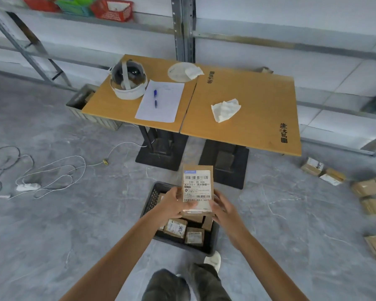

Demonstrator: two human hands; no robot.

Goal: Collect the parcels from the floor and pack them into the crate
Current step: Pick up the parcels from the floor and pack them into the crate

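A brown cardboard parcel (197, 187) with a white barcode label is held above the black plastic crate (150, 200) on the floor. My left hand (175, 203) grips its left lower edge, thumb on the label. My right hand (222, 208) holds its right lower corner. Inside the crate lie several small brown parcels (175, 228). More parcels (367, 187) lie scattered on the floor at the far right.
Two wooden tables (248, 114) on black bases stand just behind the crate, bearing a helmet, paper, pen and tissues. White cables (52, 170) sprawl on the left floor. A grey bin (83, 103) sits under the left table. Metal shelving lines the wall.
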